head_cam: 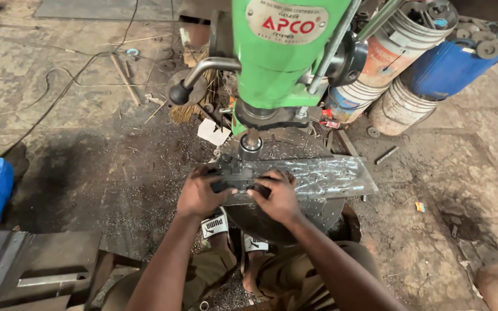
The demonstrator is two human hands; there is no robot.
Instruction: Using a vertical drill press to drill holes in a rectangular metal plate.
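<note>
Both hands (240,193) press a dark workpiece (234,179) on the round drill table (312,210).

Your left hand (199,193) and right hand (279,196) clamp down on a small dark metal piece (238,179), which lies flat on the near left end of a long shiny steel plate (318,175). That plate rests level across the round drill table (318,212), running out to the right, right under the chuck (251,145).
</note>
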